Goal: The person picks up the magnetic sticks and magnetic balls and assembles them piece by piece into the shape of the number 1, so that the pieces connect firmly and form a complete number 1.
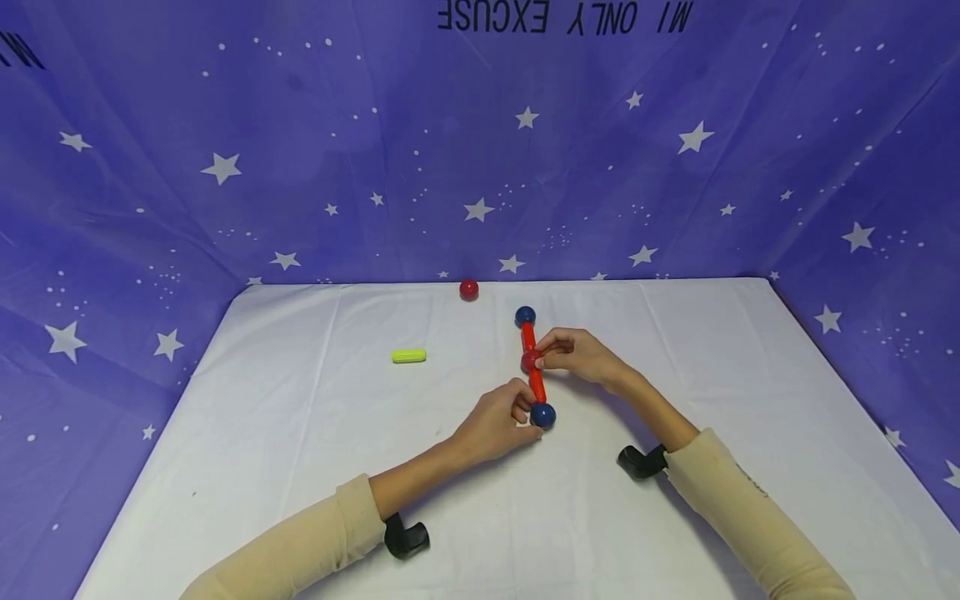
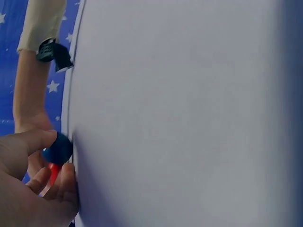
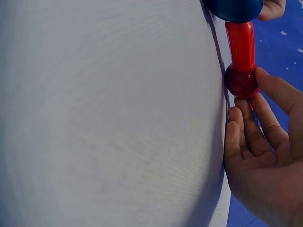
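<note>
A line of parts lies on the white cloth: a far blue ball, a red rod, a middle red ball, another red rod and a near blue ball. My left hand holds the near blue ball between thumb and fingers; the left wrist view shows its thumb on that ball. With thumb and fingers my right hand grips the middle red ball, seen too in the right wrist view, where a ribbed red rod joins it to the blue ball.
A loose red ball sits by the table's back edge. Left of the line lies a short yellow-green rod. Purple cloth with white stars hangs behind and at both sides of the white table.
</note>
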Tool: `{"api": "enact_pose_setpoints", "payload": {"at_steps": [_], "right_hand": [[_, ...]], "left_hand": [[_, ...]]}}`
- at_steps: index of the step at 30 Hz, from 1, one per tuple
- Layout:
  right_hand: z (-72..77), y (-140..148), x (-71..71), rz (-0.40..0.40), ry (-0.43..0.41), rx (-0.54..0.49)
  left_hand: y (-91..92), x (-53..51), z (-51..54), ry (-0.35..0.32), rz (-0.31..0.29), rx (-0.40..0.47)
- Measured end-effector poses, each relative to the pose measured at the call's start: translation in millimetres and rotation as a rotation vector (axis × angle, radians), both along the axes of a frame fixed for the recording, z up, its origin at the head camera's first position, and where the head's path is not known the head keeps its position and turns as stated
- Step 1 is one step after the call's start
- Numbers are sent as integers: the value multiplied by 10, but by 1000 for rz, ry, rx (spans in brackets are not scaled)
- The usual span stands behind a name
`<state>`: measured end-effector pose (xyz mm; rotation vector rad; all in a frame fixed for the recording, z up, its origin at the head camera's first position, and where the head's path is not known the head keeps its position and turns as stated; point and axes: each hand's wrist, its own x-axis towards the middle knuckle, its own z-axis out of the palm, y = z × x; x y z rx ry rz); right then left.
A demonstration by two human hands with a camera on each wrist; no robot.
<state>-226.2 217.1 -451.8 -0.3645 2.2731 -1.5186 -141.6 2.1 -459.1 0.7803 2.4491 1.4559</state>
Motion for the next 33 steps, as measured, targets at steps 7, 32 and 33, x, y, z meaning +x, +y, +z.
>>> {"api": "enact_pose_setpoints", "payload": {"at_steps": [7,32,33], "right_hand": [[17,3,2,-4,-5,29],[-8,27,-35,-1,-9,25],[-4,25,-32,0,-11,26]], "left_hand": [[-257,-123,117,-41,53,11],[-1468,-613,188,190,309,-305],[-1474,-621,183,185,304,-314]]}}
